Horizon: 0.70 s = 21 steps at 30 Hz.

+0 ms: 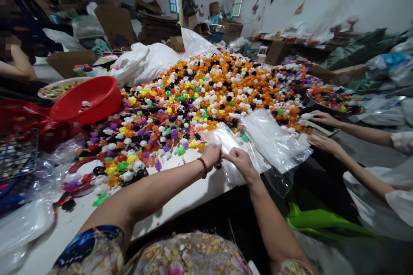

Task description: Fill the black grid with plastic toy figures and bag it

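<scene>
My left hand (pixel 211 156), with a red bead bracelet at the wrist, is closed, and its fingertips meet those of my right hand (pixel 240 161). My right hand is pinched too. Whatever lies between the fingers is too small to make out; a dark bit shows just under my left hand. Both hands are above a stack of clear plastic bags (pixel 231 176) at the table's front edge. To the right lies a second stack of clear bags (pixel 274 139). Behind them spreads a big heap of small plastic trinkets (pixel 222 90) in orange, white, black, yellow, green and purple.
A red basin (pixel 88 99) stands left of the heap, near a small red basket (pixel 84 189) with trinkets around it. A co-worker's hands (pixel 322 131) work at the right edge, by a bowl of trinkets (pixel 335 99). A green plastic stool (pixel 318 219) is below.
</scene>
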Available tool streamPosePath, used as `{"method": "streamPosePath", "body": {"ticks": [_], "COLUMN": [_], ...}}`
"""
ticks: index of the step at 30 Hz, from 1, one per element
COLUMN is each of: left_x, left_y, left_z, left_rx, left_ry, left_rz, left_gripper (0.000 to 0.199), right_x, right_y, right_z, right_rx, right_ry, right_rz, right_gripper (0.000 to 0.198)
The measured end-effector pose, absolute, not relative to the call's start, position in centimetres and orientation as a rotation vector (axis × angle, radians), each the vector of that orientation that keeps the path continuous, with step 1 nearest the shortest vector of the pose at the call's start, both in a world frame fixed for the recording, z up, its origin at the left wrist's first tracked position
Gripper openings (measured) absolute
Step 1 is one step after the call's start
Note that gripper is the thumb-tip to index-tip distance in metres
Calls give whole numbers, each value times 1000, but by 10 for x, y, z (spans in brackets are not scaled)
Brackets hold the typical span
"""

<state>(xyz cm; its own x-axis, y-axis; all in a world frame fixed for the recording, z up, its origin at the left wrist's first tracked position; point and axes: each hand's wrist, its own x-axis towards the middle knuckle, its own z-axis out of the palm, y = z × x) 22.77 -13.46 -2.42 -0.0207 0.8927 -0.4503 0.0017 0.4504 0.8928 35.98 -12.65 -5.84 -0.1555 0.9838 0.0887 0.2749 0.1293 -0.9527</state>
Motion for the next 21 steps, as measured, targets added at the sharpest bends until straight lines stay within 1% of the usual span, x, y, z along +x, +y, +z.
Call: {"method": "streamPosePath", "body": {"ticks": [3, 5, 8, 13, 14, 17, 18, 19, 21], "left_x": [215, 207, 200, 195, 196, 201, 203, 205, 205], "left_y": [-131, -129, -128, -128, -128, -128, -128, -127, -126], "left_z": [-25, -25, -24, -28, -29, -34, -35, -36, -38], "left_rx": [943, 994, 1022, 1039, 1055, 1106, 1114, 1116, 1112], "left_ry": [1478, 1495, 1496, 1482, 1477, 1454, 1447, 1444, 1445], "left_rz": [848, 830, 794, 727, 724, 742, 752, 760, 757], "left_gripper": [45, 47, 44, 31, 30, 34, 36, 39, 41], "right_x": [370, 377, 389, 402, 399, 380, 372, 365, 358], "right_y": [-121, -115, -103, -92, -94, -105, -109, -112, -113], "right_z": [-61, -64, -70, -73, -73, -73, -73, -74, -76], "right_rx": [-1212, -1198, -1207, -1304, -1304, -1281, -1265, -1251, -1233], "right_ry": [-1439, -1342, -1193, -1081, -1110, -1285, -1352, -1410, -1482], "right_rz": [1321, 1374, 1366, 1188, 1193, 1333, 1386, 1425, 1441], "right_gripper": [53, 49, 44, 45, 47, 67, 69, 66, 48]}}
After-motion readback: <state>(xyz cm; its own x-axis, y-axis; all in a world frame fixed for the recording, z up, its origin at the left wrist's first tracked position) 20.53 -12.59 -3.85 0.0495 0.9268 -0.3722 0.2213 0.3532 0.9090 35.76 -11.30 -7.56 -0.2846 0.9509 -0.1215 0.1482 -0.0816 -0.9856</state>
